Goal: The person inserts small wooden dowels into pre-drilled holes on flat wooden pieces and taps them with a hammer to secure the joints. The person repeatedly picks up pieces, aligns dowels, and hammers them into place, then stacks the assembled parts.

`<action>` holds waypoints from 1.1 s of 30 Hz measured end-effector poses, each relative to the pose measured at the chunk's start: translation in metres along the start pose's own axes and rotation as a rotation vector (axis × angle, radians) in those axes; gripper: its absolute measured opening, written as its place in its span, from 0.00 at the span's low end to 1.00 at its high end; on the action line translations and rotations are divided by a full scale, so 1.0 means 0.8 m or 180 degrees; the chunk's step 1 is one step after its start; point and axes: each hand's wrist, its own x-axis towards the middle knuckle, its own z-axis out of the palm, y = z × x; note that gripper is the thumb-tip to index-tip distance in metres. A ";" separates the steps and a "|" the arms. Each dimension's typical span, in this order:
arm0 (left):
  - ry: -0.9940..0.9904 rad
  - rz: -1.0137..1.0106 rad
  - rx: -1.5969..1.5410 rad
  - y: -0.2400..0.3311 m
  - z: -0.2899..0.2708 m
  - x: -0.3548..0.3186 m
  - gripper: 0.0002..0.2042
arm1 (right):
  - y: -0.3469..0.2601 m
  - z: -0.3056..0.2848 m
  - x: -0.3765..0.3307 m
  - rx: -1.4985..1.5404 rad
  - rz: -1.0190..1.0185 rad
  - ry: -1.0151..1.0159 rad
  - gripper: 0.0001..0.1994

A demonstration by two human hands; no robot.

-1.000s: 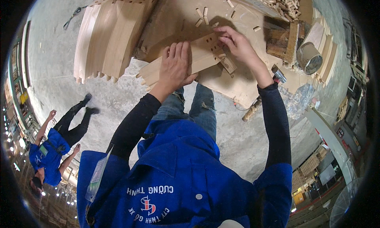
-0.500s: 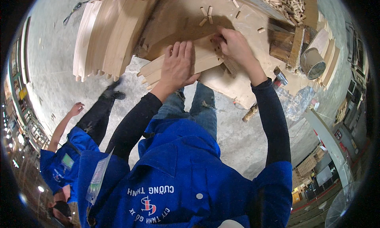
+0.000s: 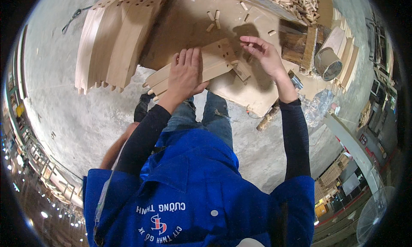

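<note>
Several pale wooden slats (image 3: pixel 213 61) lie side by side under the wearer's left hand (image 3: pixel 185 73); call them the middle of the clock. That hand comes up from seven o'clock with its knuckles on top, fingers pressed together over the far edge and thumb slanting past the near one, gripping the wood. The right hand (image 3: pixel 266 54) hangs clear of the slats, between two and three o'clock, its forearm climbing from five o'clock, wrist bent inward. Its thumb and fingertips curve toward each other; from here I can't tell whether they pinch a peg.

The slats reach past the edge of the desk (image 3: pixel 189 26), their pegged ends over the floor (image 3: pixel 128 105) at eight o'clock and their drilled ends at two. A wooden block (image 3: pixel 241 72) sits beside those holes, toward three.

Out at two o'clock, an open box (image 3: pixel 269 8) is heaped with short wooden pegs (image 3: pixel 300 6). A round, open-mouthed container (image 3: pixel 329 66) lies tipped at three, its contents too dim to make out. Loose pegs (image 3: pixel 217 24) are scattered at one o'clock, and a taller stack of slats (image 3: pixel 113 45) stands near ten.
</note>
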 end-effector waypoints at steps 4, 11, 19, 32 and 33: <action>-0.0018 -0.0021 0.0040 -0.001 0.002 -0.002 0.52 | 0.011 0.014 -0.004 -0.0299 0.0200 0.0410 0.10; -0.0059 -0.0012 0.0138 -0.003 0.007 0.001 0.52 | 0.030 0.038 0.004 -0.1303 -0.0347 0.0345 0.06; -0.0064 -0.0062 0.0154 0.001 0.004 -0.002 0.54 | -0.022 0.039 -0.002 -0.2190 -0.0656 -0.0071 0.05; -0.0193 0.0042 0.0119 0.001 -0.001 -0.002 0.54 | -0.022 0.052 0.011 -0.2647 -0.0928 -0.0113 0.07; -0.0185 0.0041 0.0143 0.000 -0.001 -0.001 0.54 | -0.020 0.052 0.011 -0.2565 -0.0853 -0.0096 0.08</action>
